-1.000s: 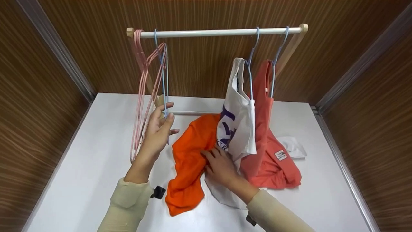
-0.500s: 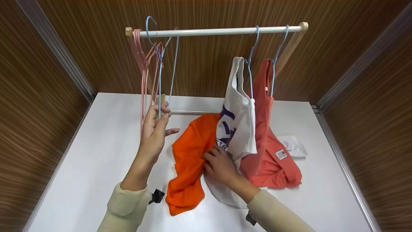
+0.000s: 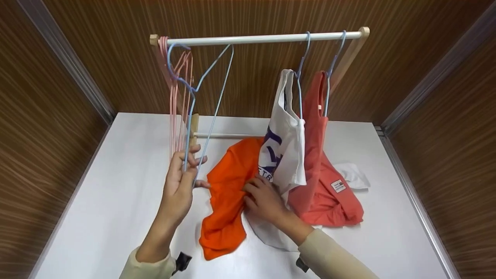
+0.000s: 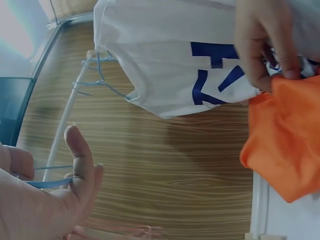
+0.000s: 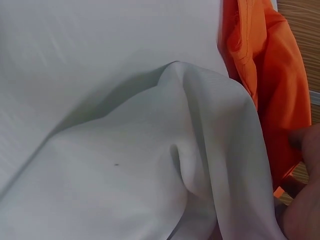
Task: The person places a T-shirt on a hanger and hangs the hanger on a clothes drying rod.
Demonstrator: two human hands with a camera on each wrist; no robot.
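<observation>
A light-blue clothes hanger (image 3: 190,124) is in my left hand (image 3: 176,186), gripped by its side wire between thumb and fingers. Its hook is in front of the white rail (image 3: 248,39), left of centre. In the left wrist view, the blue wire crosses the palm. My right hand (image 3: 267,197) pinches the edge of a crumpled orange garment (image 3: 224,201) on the white surface, beside the lower part of a white shirt (image 3: 288,155) with purple print. That shirt hangs on another blue hanger. The right wrist view shows orange cloth (image 5: 282,85) at the fingers and white fabric (image 5: 125,165) in front.
Several pink hangers (image 3: 174,112) hang at the rail's left end. A coral garment (image 3: 316,155) hangs at the right, its lower part bunched on the surface (image 3: 108,186). Behind it lies a small white cloth (image 3: 352,175). Wood-grain panels (image 3: 248,85) enclose the back and sides.
My left hand lifted the blue hanger's hook off the rail, then brought it down and towards me, turning its frame. My right hand has stayed on the orange garment.
</observation>
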